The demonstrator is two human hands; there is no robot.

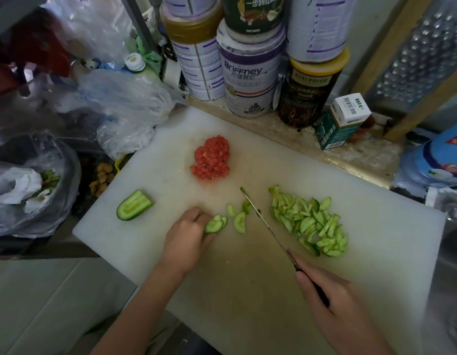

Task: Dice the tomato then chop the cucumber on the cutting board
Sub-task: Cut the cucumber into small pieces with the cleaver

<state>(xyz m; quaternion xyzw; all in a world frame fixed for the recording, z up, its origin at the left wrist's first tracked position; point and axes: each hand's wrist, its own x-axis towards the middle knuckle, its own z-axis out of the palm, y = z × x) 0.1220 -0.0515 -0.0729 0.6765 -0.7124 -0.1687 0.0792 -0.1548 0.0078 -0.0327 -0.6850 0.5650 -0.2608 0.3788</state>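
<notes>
Cucumber lies on the board, its end pinched under the curled fingers of the left hand. The right hand grips the knife, blade near, right of it; diced tomato sits behind.

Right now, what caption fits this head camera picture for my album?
Left hand holds cucumber slices while right hand wields knife, diced tomato piled behind.

Left hand, right hand: both bare. Forearms bare to the frame edge. Right thumbnail plain.
</notes>
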